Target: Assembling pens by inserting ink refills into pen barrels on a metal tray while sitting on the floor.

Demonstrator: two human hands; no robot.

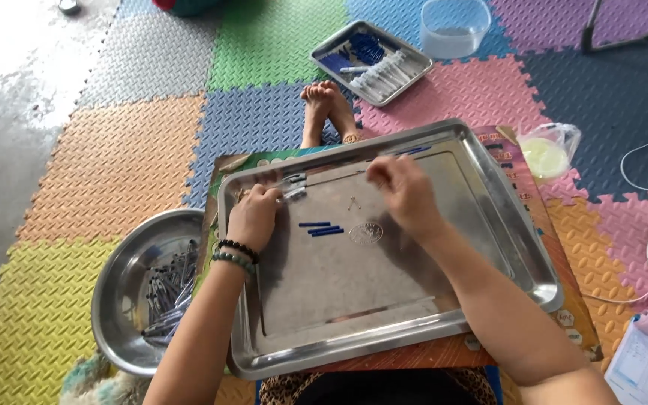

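Hands work over a large steel tray (489,217) at the frame's centre; the left hand (253,217), beaded bands at its wrist, has its fingers pinched on a clear pen barrel (292,186) at the tray's upper left; the right hand (406,191) is curled, fingertips together, though I cannot tell whether they grip anything; three blue refills (320,228) lie between the hands on the tray floor; a round steel bowl (125,259) at lower left holds a heap of pen parts (170,296); a small steel tray (324,51) at upper centre holds blue pieces (365,46) and clear barrels (388,73); a clear plastic tub (455,26) stands just beside it.
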